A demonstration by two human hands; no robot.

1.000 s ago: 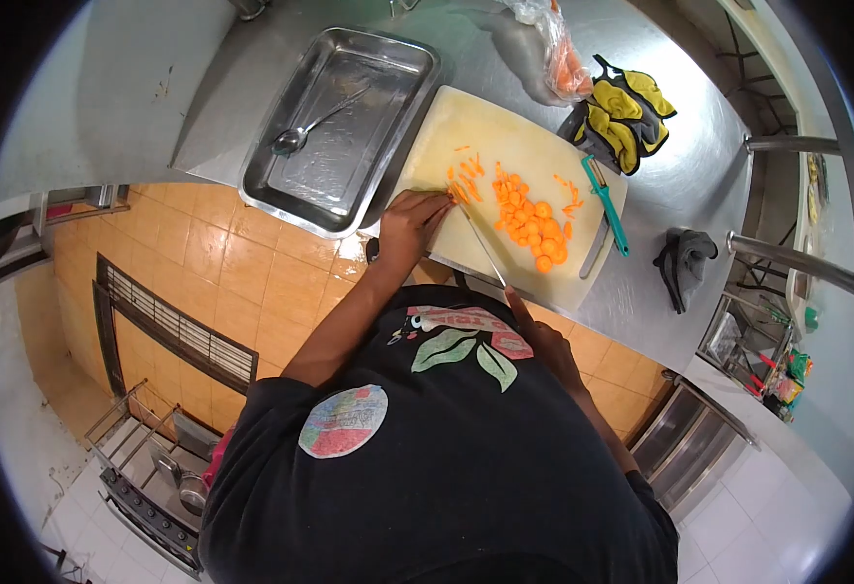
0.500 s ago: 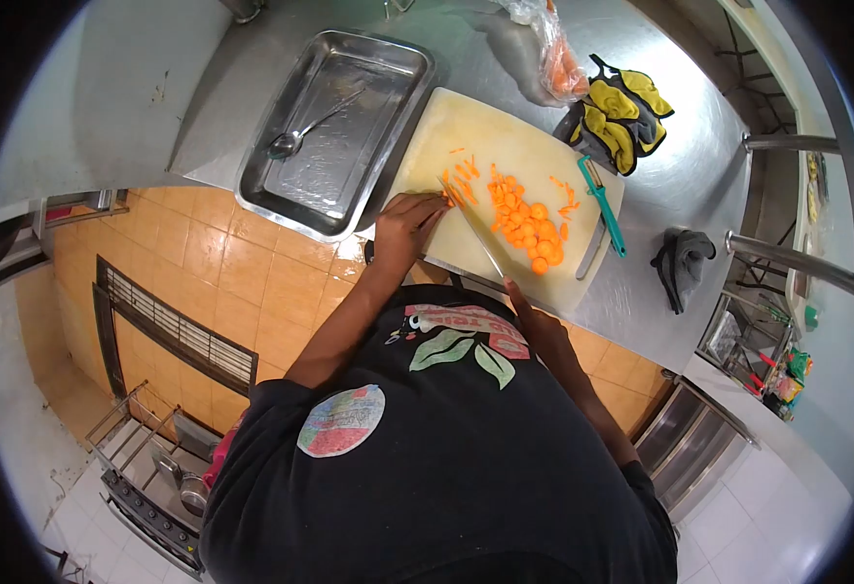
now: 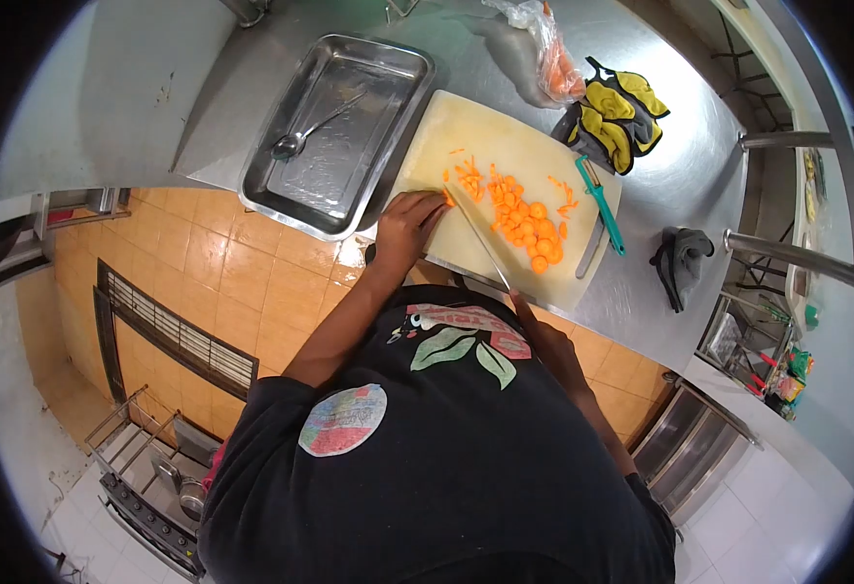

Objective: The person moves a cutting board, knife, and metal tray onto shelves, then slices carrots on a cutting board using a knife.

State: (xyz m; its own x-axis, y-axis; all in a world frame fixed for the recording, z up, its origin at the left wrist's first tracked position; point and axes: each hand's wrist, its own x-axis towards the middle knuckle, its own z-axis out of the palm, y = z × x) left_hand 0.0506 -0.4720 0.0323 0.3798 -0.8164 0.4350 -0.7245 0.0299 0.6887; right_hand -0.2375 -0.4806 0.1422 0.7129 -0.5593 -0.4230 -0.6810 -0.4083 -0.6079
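Observation:
On the white cutting board (image 3: 436, 127), my left hand (image 3: 408, 219) has its fingers pressed together on a small piece of carrot (image 3: 448, 198). My right hand (image 3: 545, 339) is wrapped round the handle of a knife (image 3: 488, 249), mostly hidden beside my shirt. The blade slants across the board, its tip end close to my left fingertips. Just right of the blade lie thin carrot strips (image 3: 470, 179) and a heap of round carrot slices (image 3: 536, 234). More carrot strips (image 3: 567, 201) are scattered toward the green peeler (image 3: 600, 204) at the board's right edge.
A metal tray (image 3: 325, 180) with a spoon (image 3: 289, 146) in it stands left of the board. Behind are a plastic bag of carrots (image 3: 558, 73) and yellow-grey gloves (image 3: 617, 117). A dark grey cloth item (image 3: 683, 265) lies on the steel table (image 3: 641, 302) at right.
Carrot strips near the blade have shifted right, toward the slices. The knife has moved slightly back toward my body, and my left hand stays almost in place.

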